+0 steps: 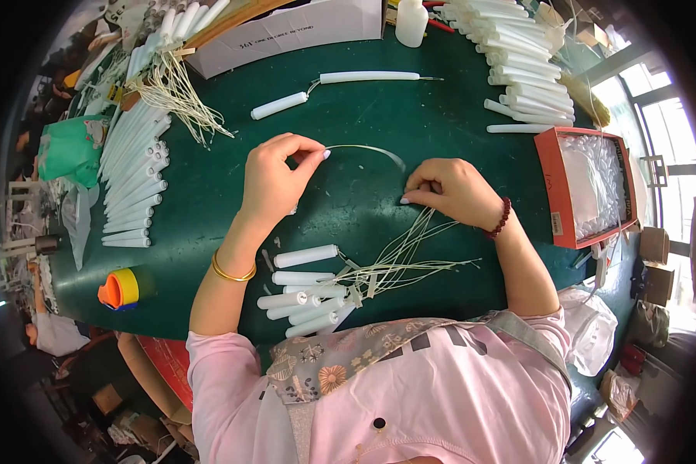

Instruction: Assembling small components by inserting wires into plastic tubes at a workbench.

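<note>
My left hand [280, 176] is closed in a pinch on a thin pale wire [366, 147], which arcs to the right. The wire's far end is blurred, just above the fingertips of my right hand [455, 189]. Those right fingers are pressed together as well; what they hold, if anything, I cannot make out. A bundle of pale wires [398, 255] fans out beneath the right hand. It leads down to several white tubes [305, 256] lying close to my body. Beyond my hands, a long white tube [370, 76] and a shorter white tube [279, 105] are joined by wire.
Rows of white tubes [135, 189] lie at the left, near loose pale wires [179, 100]. More white tubes [527, 73] are stacked far right, above a red box [551, 185] of clear pieces. A tape roll [118, 289] and a white bottle [411, 23] stand on the green table [201, 178].
</note>
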The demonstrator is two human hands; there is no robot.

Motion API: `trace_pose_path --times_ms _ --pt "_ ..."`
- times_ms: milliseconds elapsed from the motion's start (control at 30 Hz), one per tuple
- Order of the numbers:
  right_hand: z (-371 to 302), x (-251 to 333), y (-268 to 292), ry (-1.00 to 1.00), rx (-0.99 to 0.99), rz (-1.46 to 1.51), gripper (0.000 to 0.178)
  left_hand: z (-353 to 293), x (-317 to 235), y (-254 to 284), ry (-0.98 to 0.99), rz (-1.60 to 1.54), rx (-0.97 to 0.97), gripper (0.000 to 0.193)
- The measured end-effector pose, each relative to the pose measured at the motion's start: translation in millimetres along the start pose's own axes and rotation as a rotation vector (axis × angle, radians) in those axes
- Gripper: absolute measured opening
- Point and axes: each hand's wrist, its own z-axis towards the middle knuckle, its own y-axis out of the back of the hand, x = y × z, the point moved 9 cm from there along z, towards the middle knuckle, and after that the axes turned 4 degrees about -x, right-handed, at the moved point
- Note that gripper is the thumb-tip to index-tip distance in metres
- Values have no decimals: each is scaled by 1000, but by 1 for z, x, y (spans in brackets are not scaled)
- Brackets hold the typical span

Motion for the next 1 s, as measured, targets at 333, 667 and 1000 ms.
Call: trace_pose_path --times_ms 333,667,1000 --pt "0 8 33 163 -583 -193 46 -6 -6 -22 -3 -23 88 6" --pt "5 -40 41 -111 -401 341 11 -3 -10 -21 -98 -87 75 13" --pt "13 -29 68 109 -299 -48 22 -16 -22 -37 -348 432 186 5"
